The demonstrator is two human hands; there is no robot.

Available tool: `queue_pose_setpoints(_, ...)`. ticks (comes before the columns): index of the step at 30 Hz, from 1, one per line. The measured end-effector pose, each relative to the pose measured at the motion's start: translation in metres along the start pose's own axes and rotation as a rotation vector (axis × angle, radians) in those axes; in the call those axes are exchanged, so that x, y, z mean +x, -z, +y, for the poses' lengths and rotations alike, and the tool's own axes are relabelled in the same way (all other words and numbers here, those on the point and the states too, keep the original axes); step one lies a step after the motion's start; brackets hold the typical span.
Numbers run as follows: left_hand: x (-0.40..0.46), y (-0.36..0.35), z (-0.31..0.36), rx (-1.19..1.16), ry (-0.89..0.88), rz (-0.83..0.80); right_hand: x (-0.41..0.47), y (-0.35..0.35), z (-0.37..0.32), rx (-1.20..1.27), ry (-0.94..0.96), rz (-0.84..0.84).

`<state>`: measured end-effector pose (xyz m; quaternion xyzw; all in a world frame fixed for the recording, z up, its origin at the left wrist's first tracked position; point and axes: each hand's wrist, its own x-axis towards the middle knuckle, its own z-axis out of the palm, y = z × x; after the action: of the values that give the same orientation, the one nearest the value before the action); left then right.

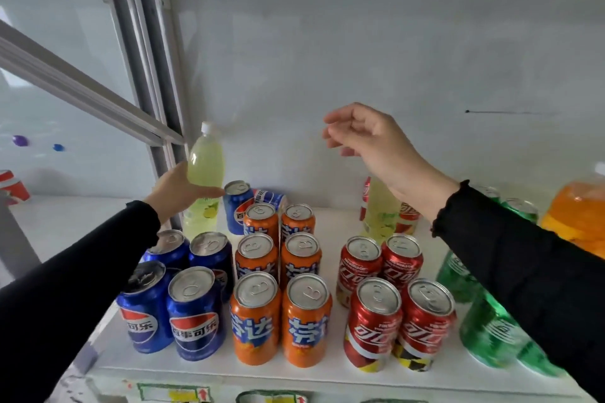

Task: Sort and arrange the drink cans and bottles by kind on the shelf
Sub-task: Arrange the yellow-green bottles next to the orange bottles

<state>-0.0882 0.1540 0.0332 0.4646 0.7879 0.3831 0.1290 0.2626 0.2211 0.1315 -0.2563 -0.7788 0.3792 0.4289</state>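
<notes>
Left grip (176,188) clamped on yellow bottle (205,162) behind blue cans (195,312); right grip (366,137) loose, empty, above shelf (327,370).

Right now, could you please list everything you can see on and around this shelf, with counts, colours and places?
Blue cans: five upright at the shelf's left, one more lying on its side behind.
Orange cans: six, two columns, centre.
Red cans: four, a block right of centre; more red behind, partly hidden.
Green cans: several, far right, mostly behind the right sleeve; count unclear.
Yellow-green bottles: two, one at back left, held; one at back right, standing.
Orange bottle: one, large, far right edge.
Shelf: one, white.
Left hand: grips the back-left bottle.
Right hand: raised above the cans, fingers loosely curled, holding nothing.
</notes>
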Motion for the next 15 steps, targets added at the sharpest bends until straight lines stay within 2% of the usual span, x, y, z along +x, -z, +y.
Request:
queue_pose_setpoints(4,-0.023,0.017,0.051,0.038,-0.127,0.131,-0.022,0.059,0.001,0.023,0.039,0.295)
queue_pose_setpoints(7,-0.042,0.024,0.089,0.007,-0.217,0.177,-0.035,0.075,0.034,-0.049,-0.092,0.359)
queue_pose_setpoints(11,-0.062,0.017,0.123,-0.02,-0.33,0.121,-0.043,0.08,0.086,-0.162,-0.361,0.286)
queue_pose_setpoints(15,-0.077,0.003,0.147,-0.08,-0.387,0.051,-0.03,0.081,0.114,-0.051,-0.579,0.027)
